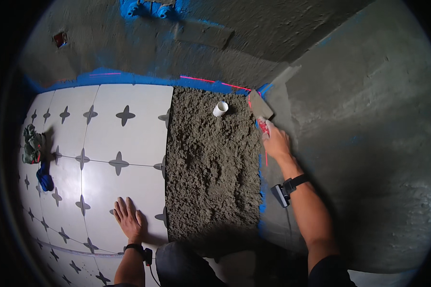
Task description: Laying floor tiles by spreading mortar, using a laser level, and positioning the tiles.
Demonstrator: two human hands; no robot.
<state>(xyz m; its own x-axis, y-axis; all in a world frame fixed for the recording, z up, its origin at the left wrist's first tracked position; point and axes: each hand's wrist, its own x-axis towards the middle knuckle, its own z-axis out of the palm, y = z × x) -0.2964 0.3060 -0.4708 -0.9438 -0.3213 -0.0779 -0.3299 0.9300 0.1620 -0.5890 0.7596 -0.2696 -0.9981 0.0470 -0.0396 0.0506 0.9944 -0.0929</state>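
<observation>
Grey, lumpy mortar (210, 177) is filling a strip of floor between the white tiles (143, 138) on the left and the smooth grey side wall (368, 124) on the right. The person's two hands are working well apart. The right hand (276, 139) is closing around the red handle of a trowel (261, 106), which is sitting at the far right corner of the mortar, beside the side wall, with its flat blade pointing away from the person; whether the blade is pressing on anything, I cannot tell. The left hand (128, 219) is resting palm down on a tile near the edge of the mortar, its fingers spreading slightly and holding nothing. Each wrist is wearing a black strap with a small device. A white pipe (221, 109) is poking up through the mortar near its far end, to the left of the trowel. Dark four-pointed shapes are patterning the tiles, and at the far left a green bundle (32, 144) is lying just beyond a blue cloth (44, 177). Blue paint (143, 80) is running along the foot of the far wall (129, 57), where a pinkish-red line (196, 78) is showing. A dark-clothed knee (184, 265) is bending between the arms.
</observation>
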